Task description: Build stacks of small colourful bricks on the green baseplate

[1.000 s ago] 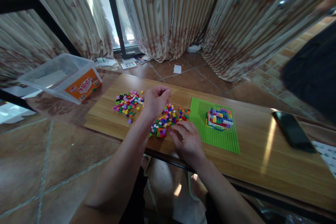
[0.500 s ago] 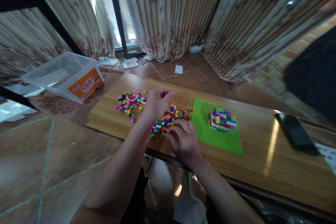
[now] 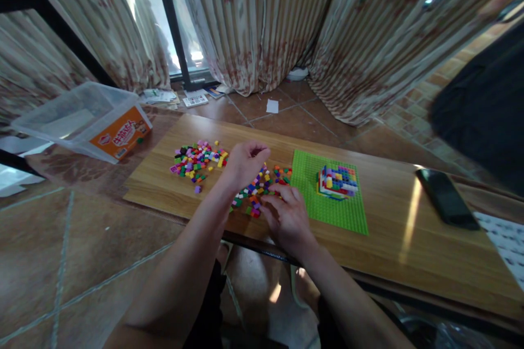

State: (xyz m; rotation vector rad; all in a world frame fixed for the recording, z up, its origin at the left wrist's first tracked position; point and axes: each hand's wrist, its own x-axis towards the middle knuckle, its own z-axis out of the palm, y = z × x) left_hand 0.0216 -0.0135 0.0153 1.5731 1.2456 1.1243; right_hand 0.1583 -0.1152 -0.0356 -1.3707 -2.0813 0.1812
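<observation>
Small coloured bricks lie in two heaps on a wooden table (image 3: 393, 212): a left heap (image 3: 196, 159) and a middle heap (image 3: 262, 188). My left hand (image 3: 244, 161) hovers curled above the middle heap, fingers pinched together; what they hold is hidden. My right hand (image 3: 286, 217) rests on the near edge of the middle heap, fingers bent down among the bricks. To its right a green baseplate (image 3: 344, 212) carries a multicoloured block build (image 3: 338, 181).
A clear plastic box with an orange label (image 3: 88, 120) stands at the far left. A black phone (image 3: 445, 198) lies at the right, a printed sheet (image 3: 505, 240) beyond it. Curtains and a tiled floor lie behind; a dark shape (image 3: 487, 103) looms at upper right.
My right hand has crept forward into the middle heap and spread some bricks. My left hand stays curled above it. The view has shifted slightly.
</observation>
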